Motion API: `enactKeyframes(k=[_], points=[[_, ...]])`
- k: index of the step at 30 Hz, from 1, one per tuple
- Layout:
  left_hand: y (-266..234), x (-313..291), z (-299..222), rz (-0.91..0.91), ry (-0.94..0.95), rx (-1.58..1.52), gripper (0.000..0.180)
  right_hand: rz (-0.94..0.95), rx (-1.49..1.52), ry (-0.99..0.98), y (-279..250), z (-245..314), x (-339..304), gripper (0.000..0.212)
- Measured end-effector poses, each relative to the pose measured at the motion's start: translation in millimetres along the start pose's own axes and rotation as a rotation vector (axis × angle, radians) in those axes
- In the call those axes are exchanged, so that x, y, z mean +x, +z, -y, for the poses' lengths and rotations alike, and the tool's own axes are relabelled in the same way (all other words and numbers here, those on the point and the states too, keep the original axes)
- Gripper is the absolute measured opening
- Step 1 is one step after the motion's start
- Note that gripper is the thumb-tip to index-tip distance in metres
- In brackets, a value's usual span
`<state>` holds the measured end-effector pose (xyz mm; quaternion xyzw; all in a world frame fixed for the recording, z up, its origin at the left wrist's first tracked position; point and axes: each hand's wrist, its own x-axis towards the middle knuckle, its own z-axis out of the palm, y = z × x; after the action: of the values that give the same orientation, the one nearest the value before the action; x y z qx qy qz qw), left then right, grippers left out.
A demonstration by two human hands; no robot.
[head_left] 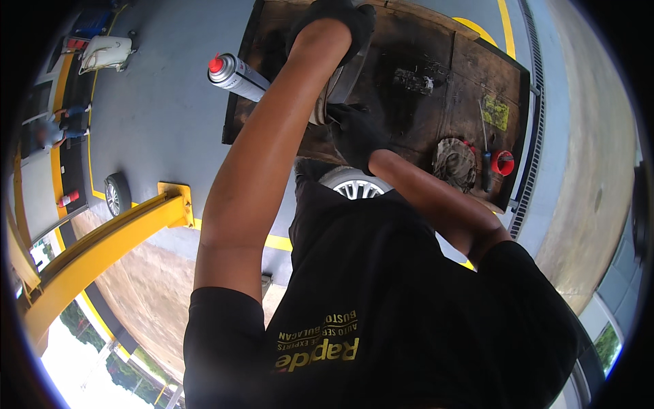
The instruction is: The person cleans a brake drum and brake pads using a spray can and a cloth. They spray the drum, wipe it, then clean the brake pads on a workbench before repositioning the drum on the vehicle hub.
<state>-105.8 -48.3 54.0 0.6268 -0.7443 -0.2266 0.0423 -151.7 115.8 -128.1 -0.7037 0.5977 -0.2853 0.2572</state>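
Both my hands wear black gloves and are at a curved grey metal part [349,80] over a dark, stained wooden workbench [422,51]. At its far end, my left hand [334,27] is closed around it, though most of the fingers are hidden. My right hand [357,133] is closed at the near end, its fingertips against the curved edge. My left forearm covers much of the part. Beside that forearm, a spray can [242,78] with a red cap leans at the bench's left side.
On the bench's right lie a crumpled dirty rag [455,163], a screwdriver [486,163] and a red cup [503,162]. A car wheel [357,185] shows below the near edge. Leftward are a yellow steel beam [116,242], a loose wheel [117,193] and a person [61,128].
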Motion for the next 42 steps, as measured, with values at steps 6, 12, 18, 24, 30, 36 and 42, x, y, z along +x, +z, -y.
enactKeyframes(k=[6, 12, 18, 24, 30, 36, 42], points=[[20, 39, 21, -0.007, 0.295, 0.202, 0.052, 0.091, -0.370, -0.126, -47, -8, 38, 0.047], [47, 74, 84, -0.090, 0.775, 0.687, 0.044, 0.275, 0.058, 0.176, -36, 32, 13, 0.049], [67, 97, 96, -0.127, 0.519, 0.201, 0.061, -0.066, -0.289, -0.148, -24, -13, 31, 0.035], [36, 56, 76, 0.038, 0.305, -0.052, 0.060, 0.351, 0.218, 0.142, -53, 36, 48, 0.038], [11, 8, 71, -0.150, 0.535, 0.387, 0.055, 0.082, 1.454, 0.304, -121, -15, 127, 0.023], [21, 2, 81, -0.277, 0.546, 0.430, 0.057, -0.075, 1.737, 0.289, -78, -7, 119, 0.025], [16, 3, 90, -0.195, 0.483, 0.189, 0.055, -0.072, 1.447, 0.373, -55, 70, 19, 0.034]])
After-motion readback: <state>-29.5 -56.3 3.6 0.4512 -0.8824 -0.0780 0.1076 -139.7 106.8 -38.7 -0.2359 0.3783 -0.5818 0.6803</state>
